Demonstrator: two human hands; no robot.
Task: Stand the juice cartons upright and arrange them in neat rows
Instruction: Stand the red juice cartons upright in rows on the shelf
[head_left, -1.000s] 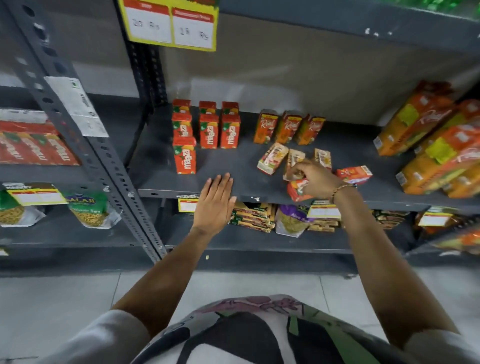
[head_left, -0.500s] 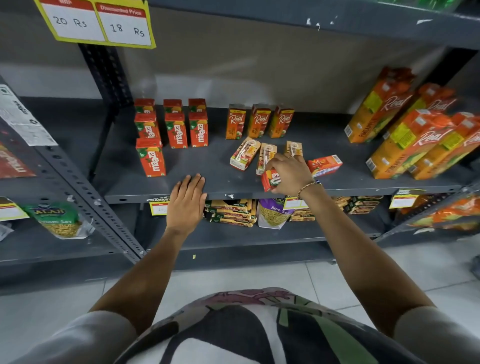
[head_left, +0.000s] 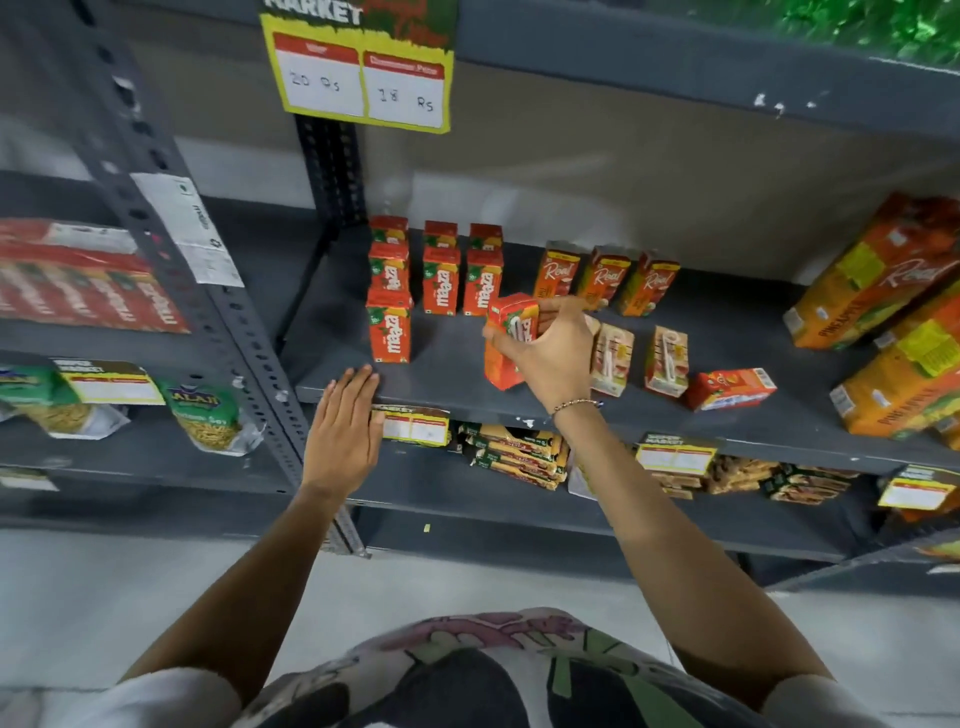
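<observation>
Shelf (head_left: 457, 382): grey metal, middle tier of a slotted rack.

Right hand (head_left: 553, 353): fingers wrapped around a red carton (head_left: 511, 340), held upright with its base low over the shelf's middle front; whether the base touches cannot be told. A bead bracelet (head_left: 574, 404) sits on the wrist.

Left hand (head_left: 344, 421): open, palm down, fingers together, fingertips resting on the shelf's front lip; it holds nothing.

Red cartons, standing: three columns at the left rear. The left column has a front carton (head_left: 389, 332) standing forward of the others, near the left fingertips; the middle column (head_left: 440, 278) and the right column (head_left: 483, 280) end one place further back. The held carton is just right of and in front of the right column.

Orange cartons, standing: a row of three (head_left: 605, 280) at the rear, right of the red group, the rightmost tilted.

Lying flat: two pale cartons (head_left: 613, 358) (head_left: 667, 361) with straws facing up, just right of the right hand, and one red carton on its side (head_left: 730, 388) further right, near the front edge.

Large packs (head_left: 878, 275): orange, leaning at the shelf's far right.

Price tag (head_left: 363, 78): yellow, hung from the tier above, reading 20 Rs and 18 Rs.
</observation>
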